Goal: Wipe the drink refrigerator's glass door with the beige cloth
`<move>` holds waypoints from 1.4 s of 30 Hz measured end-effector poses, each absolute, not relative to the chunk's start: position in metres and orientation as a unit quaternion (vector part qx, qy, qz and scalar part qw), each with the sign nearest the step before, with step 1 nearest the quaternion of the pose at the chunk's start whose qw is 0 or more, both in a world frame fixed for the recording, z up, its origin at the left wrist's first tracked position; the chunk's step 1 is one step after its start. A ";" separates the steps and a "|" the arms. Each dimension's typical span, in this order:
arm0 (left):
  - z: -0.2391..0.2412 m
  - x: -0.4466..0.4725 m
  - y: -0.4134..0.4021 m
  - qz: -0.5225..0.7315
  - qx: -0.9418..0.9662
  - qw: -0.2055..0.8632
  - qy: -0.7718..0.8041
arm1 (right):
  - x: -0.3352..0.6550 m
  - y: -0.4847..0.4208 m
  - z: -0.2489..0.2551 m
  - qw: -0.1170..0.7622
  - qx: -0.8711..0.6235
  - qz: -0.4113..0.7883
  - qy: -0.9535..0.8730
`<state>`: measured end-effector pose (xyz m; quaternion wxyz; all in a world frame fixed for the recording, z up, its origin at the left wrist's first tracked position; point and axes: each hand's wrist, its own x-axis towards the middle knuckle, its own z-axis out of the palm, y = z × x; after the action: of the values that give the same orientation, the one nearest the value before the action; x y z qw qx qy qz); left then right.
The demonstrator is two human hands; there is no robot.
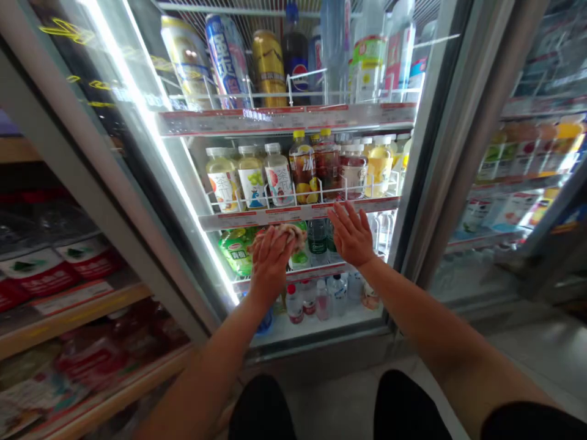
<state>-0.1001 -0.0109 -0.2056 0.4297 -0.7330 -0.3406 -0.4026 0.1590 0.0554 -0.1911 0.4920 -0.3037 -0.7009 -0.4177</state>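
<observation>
Left hand clasps a crumpled beige cloth, apparently against a silver-framed, clear glass cooler door, left of centre and above its lower edge; the right hand, empty and spread, is near. Even pressure, with the cloth spread flatter, would likely cover the glass best.

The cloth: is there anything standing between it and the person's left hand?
Nothing visible stands between them: the left hand is directly on the cloth. The shelved bottles are beyond both.
</observation>
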 end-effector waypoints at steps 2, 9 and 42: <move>-0.212 -0.100 -0.012 -0.368 -0.762 0.424 -0.323 | 0.159 0.056 -0.192 0.487 -0.310 -0.416 -0.703; -0.147 -0.097 0.001 -0.447 -0.714 0.426 -0.330 | 0.160 0.056 -0.192 0.496 -0.297 -0.412 -0.705; -0.087 -0.098 0.003 -0.462 -0.691 0.454 -0.321 | 0.160 0.056 -0.196 0.496 -0.292 -0.407 -0.710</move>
<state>-0.0975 0.0030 -0.0872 0.4542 -0.6906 -0.3209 -0.4624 0.1601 0.0561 -0.1959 0.4956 -0.2918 -0.7097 -0.4068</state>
